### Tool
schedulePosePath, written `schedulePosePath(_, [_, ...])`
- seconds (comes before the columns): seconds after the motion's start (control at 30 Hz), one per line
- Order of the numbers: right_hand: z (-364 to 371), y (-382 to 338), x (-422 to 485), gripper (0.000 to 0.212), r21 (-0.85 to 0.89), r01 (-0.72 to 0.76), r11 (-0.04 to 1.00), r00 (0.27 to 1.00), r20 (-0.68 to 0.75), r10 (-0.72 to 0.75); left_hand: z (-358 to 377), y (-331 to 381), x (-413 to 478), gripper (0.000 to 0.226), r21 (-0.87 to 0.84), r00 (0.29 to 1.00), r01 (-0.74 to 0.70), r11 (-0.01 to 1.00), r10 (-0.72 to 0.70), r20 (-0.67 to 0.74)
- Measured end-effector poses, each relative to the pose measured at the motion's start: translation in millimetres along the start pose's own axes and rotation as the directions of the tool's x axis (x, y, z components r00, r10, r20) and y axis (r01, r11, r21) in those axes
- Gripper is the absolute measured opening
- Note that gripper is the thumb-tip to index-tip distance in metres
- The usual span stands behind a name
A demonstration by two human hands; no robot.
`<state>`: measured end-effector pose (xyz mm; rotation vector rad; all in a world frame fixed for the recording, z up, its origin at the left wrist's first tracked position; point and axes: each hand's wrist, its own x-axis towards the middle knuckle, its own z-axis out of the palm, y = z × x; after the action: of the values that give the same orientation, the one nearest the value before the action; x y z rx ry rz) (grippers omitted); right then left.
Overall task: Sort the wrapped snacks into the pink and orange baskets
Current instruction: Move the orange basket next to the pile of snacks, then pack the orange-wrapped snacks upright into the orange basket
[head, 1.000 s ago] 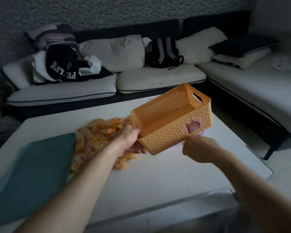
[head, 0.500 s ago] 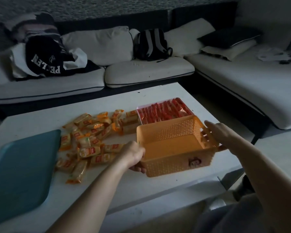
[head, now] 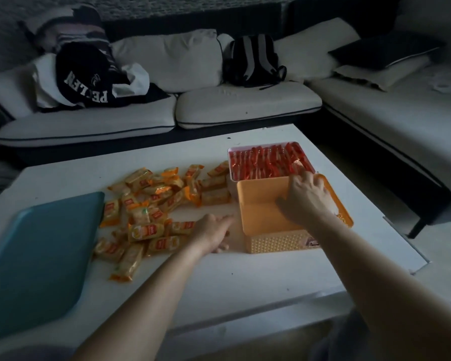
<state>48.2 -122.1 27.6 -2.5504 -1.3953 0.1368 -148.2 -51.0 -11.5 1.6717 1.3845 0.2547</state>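
An empty orange basket (head: 263, 204) stands upright on the white table, just in front of a pink basket (head: 231, 152) packed with red wrapped snacks (head: 268, 162). To their left lies a loose pile of orange wrapped snacks (head: 154, 204). My right hand (head: 305, 199) hovers over the orange basket's far right part, fingers spread toward the red snacks, holding nothing. My left hand (head: 214, 233) lies low on the table between the snack pile and the basket's left wall, fingers loosely extended and empty.
A teal tray (head: 37, 248) lies at the table's left. The white table (head: 245, 277) ends close in front and at the right. A white sofa (head: 245, 105) with cushions, dark clothing (head: 89, 79) and a backpack (head: 253, 61) wraps behind and to the right.
The orange basket, tilted in the air a second ago, now stands on the table. My left hand has let go of its left wall. My right hand has moved over its far right rim.
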Motion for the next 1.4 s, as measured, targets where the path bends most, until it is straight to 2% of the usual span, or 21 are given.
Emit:
schedulePosePath(0.03, [1, -21, -2, 0.054, 0.064, 0.122, 0.990, 0.992, -0.048, -0.119, -17, -15, 0, 0.020, 0.047, 0.999, -0.032, 0.998, 0.033, -0.024])
schedulePosePath(0.1, [8, -65, -7, 0.042, 0.167, 0.370, 0.914, 0.929, -0.078, -0.362, -55, -45, 0, 0.019, 0.144, 0.988, -0.082, 0.986, 0.100, -0.120])
schedulePosePath(0.17, [29, -111, -11, 0.044, 0.210, 0.543, 0.813, 0.828, 0.031, -0.560, -97, -80, -1, 0.004, 0.325, 0.972, -0.029, 0.945, 0.102, -0.212])
schedulePosePath(0.23, [58, -151, -12, 0.060, 0.226, 0.575, 0.787, 0.756, 0.222, -0.616, -131, -104, -7, 0.036, 0.601, 0.965, 0.048, 0.798, 0.117, -0.233])
schedulePosePath(0.3, [87, -176, -10, 0.078, 0.187, 0.565, 0.803, 0.727, 0.347, -0.592, -151, -121, -6, 0.057, 0.728, 0.971, 0.055, 0.683, 0.133, -0.197])
schedulePosePath(0.43, [126, -197, -8, 0.111, 0.072, 0.537, 0.841, 0.737, 0.446, -0.509, -151, -136, 6, 0.073, 0.783, 0.970, -0.074, 0.618, 0.225, -0.086])
schedulePosePath(0.5, [139, -204, -11, 0.110, -0.030, 0.569, 0.822, 0.745, 0.441, -0.500, -146, -141, 14, 0.075, 0.802, 0.951, -0.097, 0.590, 0.292, -0.100])
schedulePosePath(0.57, [147, -208, -13, 0.101, -0.098, 0.584, 0.806, 0.766, 0.397, -0.506, -144, -142, 20, 0.070, 0.824, 0.932, -0.094, 0.558, 0.340, -0.124])
schedulePosePath(0.63, [147, -207, -10, 0.093, -0.088, 0.570, 0.817, 0.769, 0.406, -0.493, -144, -142, 23, 0.064, 0.845, 0.941, -0.073, 0.530, 0.316, -0.117])
schedulePosePath(0.7, [140, -201, -7, 0.084, -0.094, 0.552, 0.829, 0.762, 0.461, -0.455, -150, -138, 22, 0.058, 0.799, 0.960, -0.021, 0.601, 0.236, -0.152])
schedulePosePath(0.8, [126, -195, 1, 0.070, -0.057, 0.497, 0.866, 0.759, 0.511, -0.403, -171, -141, 26, 0.051, 0.503, 0.971, 0.133, 0.854, -0.010, -0.241])
schedulePosePath(0.87, [117, -197, 8, 0.060, 0.122, 0.363, 0.924, 0.796, 0.474, -0.376, -179, -152, 25, 0.059, 0.277, 0.957, 0.188, 0.942, -0.112, -0.268])
schedulePosePath(0.93, [110, -206, 10, 0.051, 0.398, 0.190, 0.897, 0.840, 0.407, -0.358, -171, -167, 22, 0.072, 0.187, 0.950, 0.201, 0.961, -0.146, -0.275])
schedulePosePath(0.97, [108, -214, 9, 0.051, 0.486, 0.155, 0.860, 0.863, 0.356, -0.357, -164, -169, 16, 0.078, 0.194, 0.947, 0.223, 0.955, -0.165, -0.276])
schedulePosePath(1.0, [108, -221, 9, 0.054, 0.519, 0.168, 0.838, 0.880, 0.304, -0.365, -156, -170, 10, 0.081, 0.274, 0.940, 0.248, 0.929, -0.163, -0.298])
schedulePosePath(1.07, [116, -237, 10, 0.059, 0.482, 0.239, 0.843, 0.893, 0.233, -0.386, -140, -169, 5, 0.082, 0.485, 0.913, 0.275, 0.830, -0.067, -0.403])
schedulePosePath(1.13, [126, -254, 13, 0.064, 0.455, 0.227, 0.861, 0.910, 0.217, -0.354, -132, -163, 1, 0.076, 0.564, 0.894, 0.258, 0.784, 0.027, -0.447])
schedulePosePath(1.2, [136, -270, 18, 0.074, 0.465, 0.132, 0.875, 0.915, 0.282, -0.287, -134, -159, 2, 0.065, 0.581, 0.899, 0.222, 0.783, 0.066, -0.433])
schedulePosePath(1.27, [145, -282, 21, 0.088, 0.394, 0.080, 0.916, 0.898, 0.371, -0.238, -133, -160, 3, 0.063, 0.608, 0.920, 0.181, 0.773, 0.086, -0.382])
schedulePosePath(1.4, [153, -293, 23, 0.118, 0.201, 0.167, 0.965, 0.855, 0.459, -0.243, -125, -166, -1, 0.078, 0.699, 0.952, 0.157, 0.697, 0.082, -0.296])
